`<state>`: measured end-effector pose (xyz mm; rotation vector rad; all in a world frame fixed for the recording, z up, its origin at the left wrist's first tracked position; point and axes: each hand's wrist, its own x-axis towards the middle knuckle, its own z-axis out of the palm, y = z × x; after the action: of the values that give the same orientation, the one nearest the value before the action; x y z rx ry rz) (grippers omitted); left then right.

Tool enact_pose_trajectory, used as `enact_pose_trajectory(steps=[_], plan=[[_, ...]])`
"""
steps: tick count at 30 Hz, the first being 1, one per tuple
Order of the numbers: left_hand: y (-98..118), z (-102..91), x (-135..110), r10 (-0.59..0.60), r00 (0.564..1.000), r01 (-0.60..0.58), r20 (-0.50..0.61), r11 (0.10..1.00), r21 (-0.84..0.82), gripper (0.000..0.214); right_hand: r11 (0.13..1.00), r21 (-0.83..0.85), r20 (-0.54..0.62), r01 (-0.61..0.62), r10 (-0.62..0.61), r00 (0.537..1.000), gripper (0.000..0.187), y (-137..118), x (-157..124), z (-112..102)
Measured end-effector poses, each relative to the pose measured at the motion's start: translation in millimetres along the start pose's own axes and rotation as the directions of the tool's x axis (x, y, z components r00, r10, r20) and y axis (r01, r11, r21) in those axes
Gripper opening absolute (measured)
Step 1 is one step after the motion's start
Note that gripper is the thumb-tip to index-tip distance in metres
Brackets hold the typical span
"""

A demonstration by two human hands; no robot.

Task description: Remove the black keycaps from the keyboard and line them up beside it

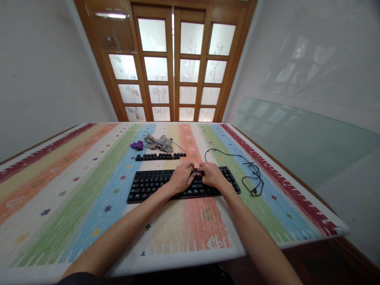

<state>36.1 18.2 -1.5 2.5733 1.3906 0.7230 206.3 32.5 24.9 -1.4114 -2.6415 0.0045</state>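
Note:
A black keyboard (151,186) lies flat on the striped tablecloth in front of me. My left hand (181,177) and my right hand (211,174) meet over its upper middle part, fingers bent and pinched close together. A small pale glint shows between the fingertips, but what they hold is too small to make out. Along the keyboard's far edge, left of my hands, keycaps look absent. Beyond it, loose black keycaps (160,156) stand in a row on the cloth. My hands hide part of the keys beneath them.
Behind the keycaps lie a grey cloth (159,143), a purple cloth (137,145) and a thin stick-like tool (179,145). A black cable (252,174) is coiled right of the keyboard. The striped tablecloth (97,174) covers the table, with walls on both sides and glazed wooden doors (175,63) behind.

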Motion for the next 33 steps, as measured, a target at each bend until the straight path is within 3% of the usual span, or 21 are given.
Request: enact_pose_trajectory(steps=[5,13,33], plan=[[0.8,-1.3,0.6,0.011,1.000,-0.012,0.010,1.000,0.026,0.014,0.998,-0.007,-0.019,-0.058,0.057,0.998,0.020,-1.9,-0.2,1.7],[4.2,-4.4,0.6,0.015,0.998,-0.021,0.063,0.995,0.097,0.017,1.000,0.001,-0.004,0.002,-0.002,1.000,0.019,2.5,1.8,1.4],[2.4,-3.6,-0.2,0.030,0.998,-0.036,0.058,0.995,0.097,0.020,1.000,0.009,-0.051,0.026,-0.025,0.998,0.019,3.9,1.4,5.0]])
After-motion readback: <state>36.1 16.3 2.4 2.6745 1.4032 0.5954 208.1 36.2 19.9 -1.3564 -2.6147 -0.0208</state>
